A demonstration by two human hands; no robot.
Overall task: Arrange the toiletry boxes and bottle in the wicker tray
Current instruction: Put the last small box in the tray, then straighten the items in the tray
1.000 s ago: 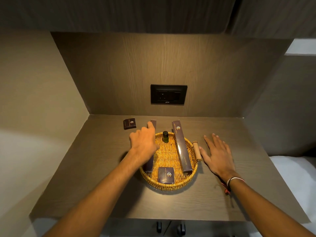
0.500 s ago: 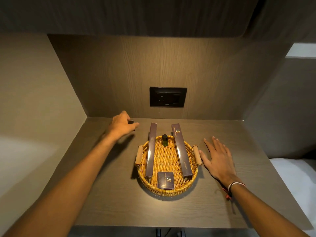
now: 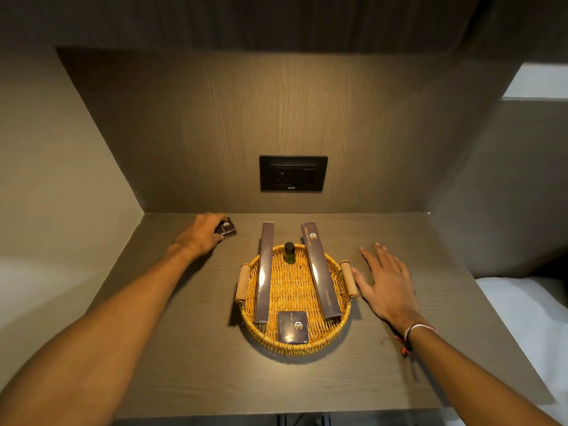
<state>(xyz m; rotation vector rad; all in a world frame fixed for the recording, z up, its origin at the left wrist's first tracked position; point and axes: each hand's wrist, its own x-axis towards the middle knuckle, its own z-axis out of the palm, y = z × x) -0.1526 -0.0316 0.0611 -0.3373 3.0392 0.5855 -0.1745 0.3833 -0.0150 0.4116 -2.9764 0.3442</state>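
Observation:
A round wicker tray with two wooden handles sits mid-shelf. Inside it lie two long dark boxes, the left long box and the right long box, both sticking out over the far rim. A small green bottle stands between them at the back. A square dark box leans at the near rim. My left hand grips a small dark box at the shelf's back left. Flat on the shelf, fingers spread, my right hand rests beside the tray's right handle.
A black wall socket sits on the wood back panel. Side walls close the shelf in at left and right. A white bed surface lies beyond the right edge.
My left hand left the long box in the tray, reached to the back left and closed on the small dark box. My right hand stayed beside the tray.

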